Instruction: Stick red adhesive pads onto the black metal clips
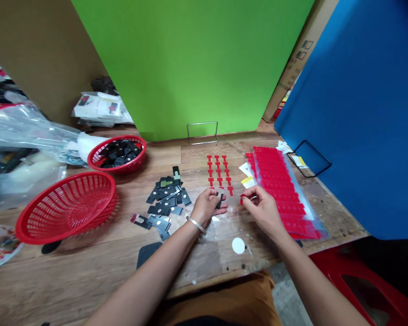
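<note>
My left hand (204, 207), with a bangle at the wrist, is closed on a small black plate with a light grey patch (219, 199), held just above the table. To its right, my right hand (262, 210) pinches a small red piece (242, 199) between thumb and fingertips; its full shape is hidden. Just beyond my hands, red T-shaped pieces (218, 172) lie in three columns. A loose heap of flat black plates (163, 194) sits left of my left hand. Red sheets on clear backing (275, 176) are stacked beside my right hand.
Two red baskets stand at left: a nearer one (66, 206), and a farther one (117, 170) holding black plates. A green panel (197, 68) and a blue panel (357, 113) rise behind, with wire stands (202, 143). A white disc (238, 246) lies near the table's front edge.
</note>
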Demonstrator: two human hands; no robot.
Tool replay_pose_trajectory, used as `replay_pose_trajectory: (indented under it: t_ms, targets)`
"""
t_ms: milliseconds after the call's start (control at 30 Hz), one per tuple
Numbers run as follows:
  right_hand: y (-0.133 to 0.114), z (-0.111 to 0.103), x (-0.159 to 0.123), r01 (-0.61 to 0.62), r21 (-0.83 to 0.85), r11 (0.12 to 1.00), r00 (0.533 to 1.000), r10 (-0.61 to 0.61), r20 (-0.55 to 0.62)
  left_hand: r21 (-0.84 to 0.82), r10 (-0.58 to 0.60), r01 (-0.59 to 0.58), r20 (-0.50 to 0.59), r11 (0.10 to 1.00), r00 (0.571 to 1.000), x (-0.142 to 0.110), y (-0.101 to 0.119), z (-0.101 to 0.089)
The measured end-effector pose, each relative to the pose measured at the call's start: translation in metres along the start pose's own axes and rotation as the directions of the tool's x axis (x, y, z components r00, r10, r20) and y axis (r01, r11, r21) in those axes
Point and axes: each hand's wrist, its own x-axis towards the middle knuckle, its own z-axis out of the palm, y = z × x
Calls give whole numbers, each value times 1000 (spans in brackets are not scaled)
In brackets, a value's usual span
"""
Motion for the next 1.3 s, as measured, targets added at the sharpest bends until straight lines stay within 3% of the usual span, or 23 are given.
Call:
replay_pose_trajectory:
  t_ms: [233, 467, 733, 1300]
  targets:
    - [-16, 12, -21, -161, 327, 931, 987, 143, 77, -61, -27, 31, 67, 998, 997, -30, 3, -1]
    - [-14, 42, -47, -173, 304, 937, 984, 154, 86, -125, -79, 94, 123, 988, 989, -70, -16, -19]
    - [-7, 54, -60, -103, 194, 976, 991, 85, 101, -173, -81, 99, 105, 980, 991, -70, -30, -25]
    - [-10, 56, -62, -118, 235, 965, 988, 91, 124, -184, -70, 95, 137, 978, 988, -70, -30, -25]
